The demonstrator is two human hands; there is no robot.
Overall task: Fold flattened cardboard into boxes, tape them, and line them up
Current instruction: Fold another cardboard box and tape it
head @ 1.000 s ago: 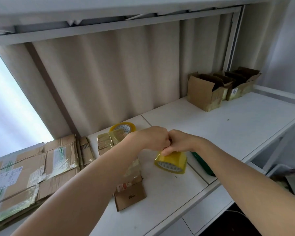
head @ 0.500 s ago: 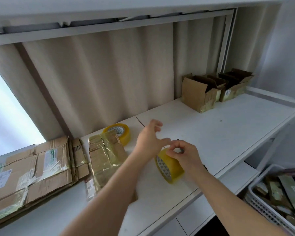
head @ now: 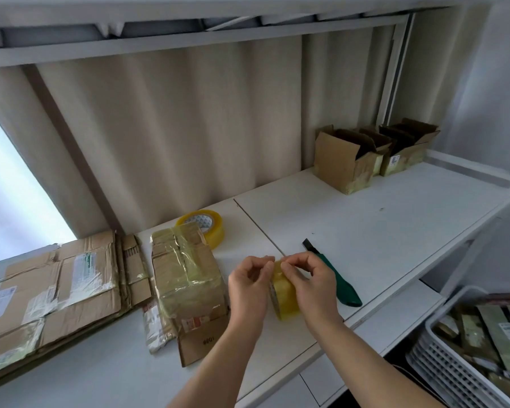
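Observation:
A yellow tape roll [head: 284,298] stands on edge over the white table [head: 380,231], between my two hands. My left hand [head: 249,287] and my right hand [head: 311,287] both pinch at its top rim with curled fingers. To the left lies a small flattened box [head: 183,278] wrapped in yellowish tape. A second tape roll [head: 206,226] lies behind it. Three folded boxes [head: 345,160] stand in a row at the back right, their top flaps open.
A green-handled cutter [head: 336,281] lies just right of my right hand. Large flattened cardboard [head: 50,290] is stacked at the left. A white basket [head: 465,372] of flattened boxes sits below the table edge at the lower right.
The view has tilted down. My hands have drawn the tape roll closer, and both sets of fingertips now pinch at its top rim.

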